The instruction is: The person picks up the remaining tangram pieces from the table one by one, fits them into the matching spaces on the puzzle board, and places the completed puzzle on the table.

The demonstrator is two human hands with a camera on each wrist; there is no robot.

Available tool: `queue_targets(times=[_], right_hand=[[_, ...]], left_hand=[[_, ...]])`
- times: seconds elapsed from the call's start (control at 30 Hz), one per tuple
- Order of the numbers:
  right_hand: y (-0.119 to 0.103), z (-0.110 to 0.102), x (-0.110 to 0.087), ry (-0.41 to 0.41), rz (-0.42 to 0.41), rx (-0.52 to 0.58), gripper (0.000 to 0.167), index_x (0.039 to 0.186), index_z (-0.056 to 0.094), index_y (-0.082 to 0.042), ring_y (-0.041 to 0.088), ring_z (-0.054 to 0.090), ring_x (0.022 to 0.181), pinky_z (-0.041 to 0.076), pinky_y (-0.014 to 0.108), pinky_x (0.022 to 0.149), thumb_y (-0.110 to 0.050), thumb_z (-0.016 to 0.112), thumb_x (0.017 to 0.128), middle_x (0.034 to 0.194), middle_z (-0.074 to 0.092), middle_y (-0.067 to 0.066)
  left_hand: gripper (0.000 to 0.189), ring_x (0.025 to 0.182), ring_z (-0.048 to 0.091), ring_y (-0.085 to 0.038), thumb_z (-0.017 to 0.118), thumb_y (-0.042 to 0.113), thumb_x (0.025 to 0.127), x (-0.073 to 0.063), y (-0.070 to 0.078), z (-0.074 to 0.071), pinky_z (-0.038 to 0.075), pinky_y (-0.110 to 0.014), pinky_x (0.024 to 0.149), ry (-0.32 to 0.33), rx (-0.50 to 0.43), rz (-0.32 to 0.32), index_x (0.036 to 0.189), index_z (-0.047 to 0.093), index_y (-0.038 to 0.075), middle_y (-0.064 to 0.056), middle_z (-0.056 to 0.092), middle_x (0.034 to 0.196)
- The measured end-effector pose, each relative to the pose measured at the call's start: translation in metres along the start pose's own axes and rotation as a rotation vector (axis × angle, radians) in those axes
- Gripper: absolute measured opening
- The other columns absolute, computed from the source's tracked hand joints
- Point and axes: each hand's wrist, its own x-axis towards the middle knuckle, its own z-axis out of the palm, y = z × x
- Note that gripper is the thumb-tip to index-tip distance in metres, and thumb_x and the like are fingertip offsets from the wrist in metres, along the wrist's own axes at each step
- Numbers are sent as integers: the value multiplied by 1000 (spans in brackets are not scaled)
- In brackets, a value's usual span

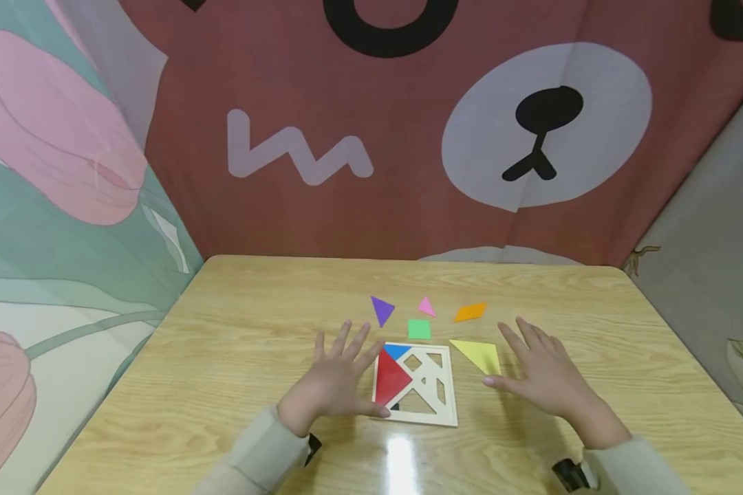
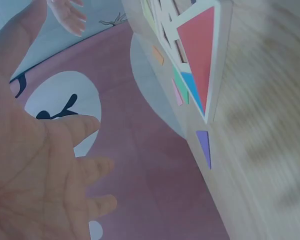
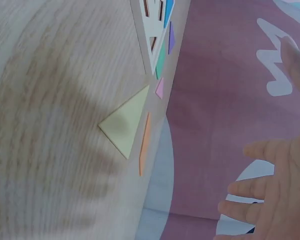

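A white tangram frame lies on the wooden table with a red triangle and a small blue triangle set in it. Fingers spread, my left hand hovers at the frame's left edge, its thumb overlapping the lower left corner in the head view. My right hand is also spread, beside the yellow triangle, holding nothing. Behind the frame lie a purple triangle, a green square, a pink triangle and an orange parallelogram.
The wooden table runs back to a reddish cloth printed with a bear's face. Flowered cloth hangs along the left side, and a pale cloth along the right.
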Motion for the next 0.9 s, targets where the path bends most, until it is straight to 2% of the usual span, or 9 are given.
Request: queue_targets(times=[0.53, 0.9], right_hand=[[2, 11, 2, -13, 7, 23, 87, 133, 29, 0, 48, 25, 114, 18, 57, 93, -60, 52, 73, 133, 22, 30], [4, 20, 4, -30, 30, 60, 87, 134, 28, -1, 47, 25, 115, 18, 57, 93, -60, 51, 74, 133, 23, 29]], left_hand=[[96, 127, -4, -36, 48, 72, 63, 3, 2, 7, -3, -55, 98, -24, -22, 28, 138, 21, 20, -8, 4, 144], [94, 128, 0, -33, 49, 71, 64, 8, 1, 14, -2, -52, 99, -41, -10, 48, 138, 23, 19, -9, 7, 143]])
